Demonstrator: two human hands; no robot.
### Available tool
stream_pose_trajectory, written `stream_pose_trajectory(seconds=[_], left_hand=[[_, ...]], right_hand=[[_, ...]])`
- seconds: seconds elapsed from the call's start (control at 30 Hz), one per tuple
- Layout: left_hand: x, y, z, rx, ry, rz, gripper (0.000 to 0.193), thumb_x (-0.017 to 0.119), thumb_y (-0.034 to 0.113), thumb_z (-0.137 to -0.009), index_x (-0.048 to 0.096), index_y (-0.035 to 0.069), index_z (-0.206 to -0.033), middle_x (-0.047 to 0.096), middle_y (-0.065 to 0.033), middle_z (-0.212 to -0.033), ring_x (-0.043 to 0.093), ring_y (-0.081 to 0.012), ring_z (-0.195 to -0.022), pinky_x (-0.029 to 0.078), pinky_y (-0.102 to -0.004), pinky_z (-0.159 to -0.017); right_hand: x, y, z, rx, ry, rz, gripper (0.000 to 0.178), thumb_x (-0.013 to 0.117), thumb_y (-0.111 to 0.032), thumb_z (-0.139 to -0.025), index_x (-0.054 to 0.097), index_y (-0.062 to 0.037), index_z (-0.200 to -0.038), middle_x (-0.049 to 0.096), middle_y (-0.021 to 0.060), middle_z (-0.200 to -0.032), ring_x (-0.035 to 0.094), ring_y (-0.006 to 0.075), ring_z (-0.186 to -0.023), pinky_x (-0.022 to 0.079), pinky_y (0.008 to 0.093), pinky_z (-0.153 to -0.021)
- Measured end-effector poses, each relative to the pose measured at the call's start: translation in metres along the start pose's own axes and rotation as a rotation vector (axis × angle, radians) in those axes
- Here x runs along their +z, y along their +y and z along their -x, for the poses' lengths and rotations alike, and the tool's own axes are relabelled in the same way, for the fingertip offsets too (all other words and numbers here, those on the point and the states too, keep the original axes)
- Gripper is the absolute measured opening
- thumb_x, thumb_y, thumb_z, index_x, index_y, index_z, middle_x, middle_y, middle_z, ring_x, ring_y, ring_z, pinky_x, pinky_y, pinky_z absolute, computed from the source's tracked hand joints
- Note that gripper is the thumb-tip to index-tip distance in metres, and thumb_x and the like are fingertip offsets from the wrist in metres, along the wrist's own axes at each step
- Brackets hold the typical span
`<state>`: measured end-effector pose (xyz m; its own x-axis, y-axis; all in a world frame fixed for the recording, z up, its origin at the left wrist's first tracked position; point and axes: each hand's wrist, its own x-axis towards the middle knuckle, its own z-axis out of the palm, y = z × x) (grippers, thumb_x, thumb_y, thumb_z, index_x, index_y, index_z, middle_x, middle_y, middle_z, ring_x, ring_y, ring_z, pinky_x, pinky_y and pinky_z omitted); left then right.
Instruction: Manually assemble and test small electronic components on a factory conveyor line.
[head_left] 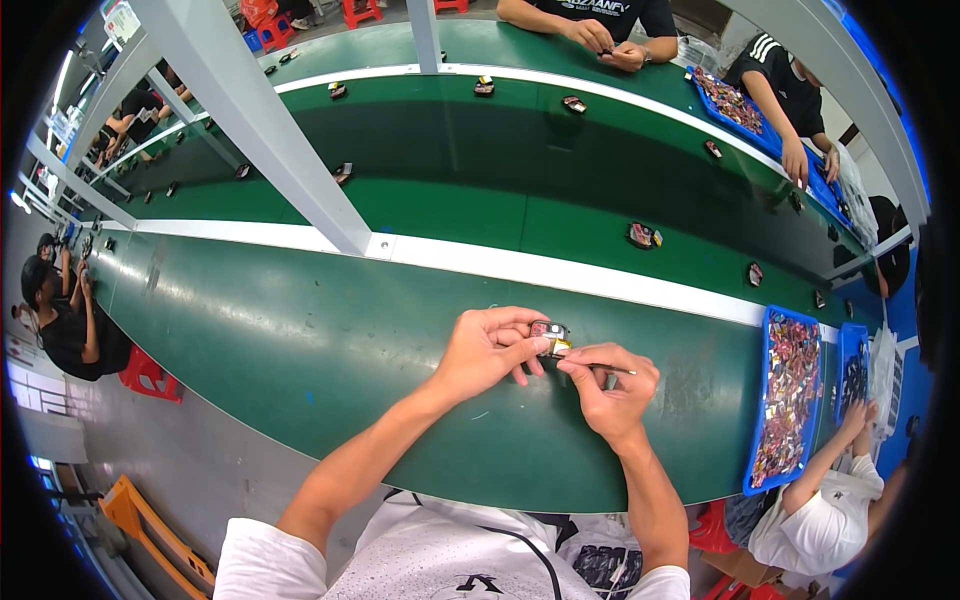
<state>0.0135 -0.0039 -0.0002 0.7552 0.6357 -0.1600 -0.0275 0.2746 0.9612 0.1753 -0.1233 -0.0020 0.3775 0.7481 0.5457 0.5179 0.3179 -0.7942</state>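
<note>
Above the green worktable, my left hand (492,347) grips a small dark, rounded device housing (549,330) with pinkish and silvery parts inside. A yellow-and-white piece (559,347) shows at its lower right side. My right hand (612,386) pinches a thin dark, pen-like tool (612,369), which points left toward the yellow piece. The tool's tip is too small to tell whether it touches. Both hands are close together over the middle of the table, and my left fingers hide part of the housing.
A blue tray (786,400) heaped with small colourful parts stands on my right. Beyond a white rail (500,262), similar small devices (644,236) lie along the green conveyor belt (450,215). A grey post (260,130) rises at left. Other people work across the belt and at both sides.
</note>
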Motion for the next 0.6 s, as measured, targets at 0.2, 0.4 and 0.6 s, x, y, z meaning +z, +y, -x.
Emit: stream_pose_trajectory(seconds=[0.2,0.4,0.6], left_hand=[[0.003,-0.005,0.000,0.039,0.057,0.019,0.027,0.068,-0.001,-0.094,0.064,-0.010,-0.119,0.073,-0.0145,-0.089,0.070,-0.0152,-0.068,0.058,-0.0264,-0.055],[0.003,-0.014,-0.002,0.044,0.118,0.000,0.019,0.068,-0.003,-0.093,0.064,-0.009,-0.110,0.071,-0.0134,-0.083,0.069,-0.0150,-0.062,0.057,-0.0265,-0.054],[0.004,-0.015,-0.004,0.010,0.104,0.028,0.018,0.068,-0.004,-0.092,0.064,-0.009,-0.109,0.070,-0.0111,-0.080,0.069,-0.0155,-0.061,0.057,-0.0265,-0.054]], right_hand=[[0.003,-0.005,-0.003,-0.091,-0.043,0.025,0.013,0.081,0.007,-0.076,0.073,-0.0028,-0.082,0.077,0.0095,-0.082,0.050,0.0053,-0.044,0.035,0.0212,-0.043],[0.004,-0.008,-0.002,-0.127,-0.074,0.065,0.014,0.079,0.005,-0.075,0.075,-0.0067,-0.081,0.077,0.0059,-0.079,0.056,0.0111,-0.046,0.042,0.0245,-0.047],[0.004,-0.005,-0.001,-0.157,-0.070,0.088,0.013,0.079,0.005,-0.075,0.075,-0.0055,-0.081,0.077,0.0060,-0.079,0.054,0.0107,-0.045,0.040,0.0242,-0.045]])
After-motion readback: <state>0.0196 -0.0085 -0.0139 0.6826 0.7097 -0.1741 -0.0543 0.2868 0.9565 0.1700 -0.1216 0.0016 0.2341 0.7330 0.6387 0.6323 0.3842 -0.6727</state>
